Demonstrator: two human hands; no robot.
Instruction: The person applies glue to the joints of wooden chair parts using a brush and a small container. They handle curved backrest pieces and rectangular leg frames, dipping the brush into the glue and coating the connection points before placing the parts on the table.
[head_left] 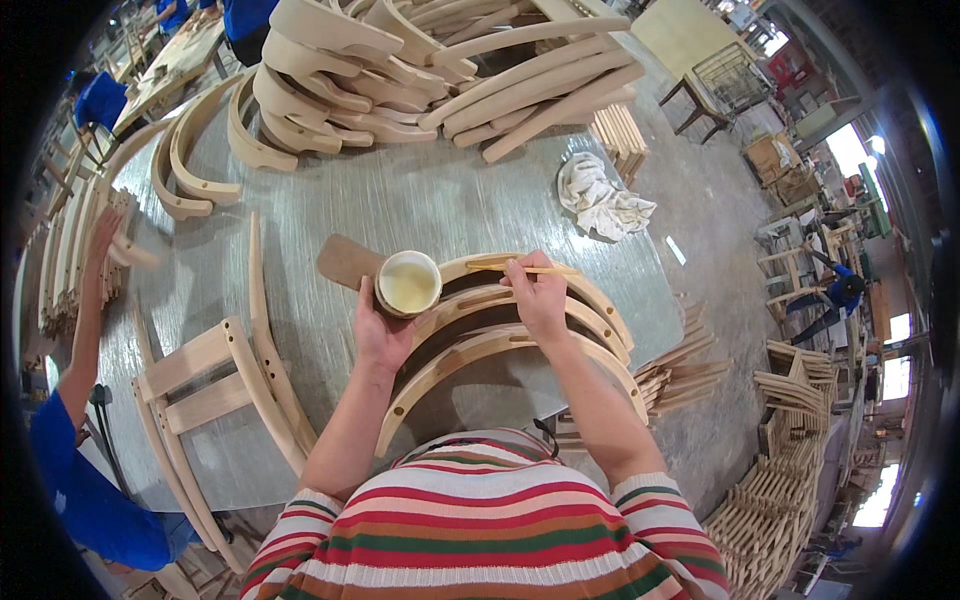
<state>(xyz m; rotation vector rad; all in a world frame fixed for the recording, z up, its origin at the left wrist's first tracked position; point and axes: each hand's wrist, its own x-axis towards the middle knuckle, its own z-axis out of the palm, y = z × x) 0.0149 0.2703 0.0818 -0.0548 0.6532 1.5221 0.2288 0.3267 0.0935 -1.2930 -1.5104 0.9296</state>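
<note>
My left hand (381, 335) is wrapped round a cup (409, 284) of pale yellowish liquid, held above the table. Pinched in my right hand (537, 300) is a thin yellow-brown stick (490, 266); its left end is at the farthest of several curved wooden pieces (603, 300). I cannot tell whether it is a brush. These arched pieces lie side by side in front of me, with round holes near their ends and slots along their edges. A flat brown rounded piece (348, 262) shows beside the cup, partly hidden by it.
A wooden chair frame (200, 362) lies at the left, near a co-worker in blue (90, 490) reaching over stacked wooden parts (75, 255). Curved wooden parts (330, 85) are heaped at the far side. A white cloth (600, 197) lies by the table's (500, 205) right edge.
</note>
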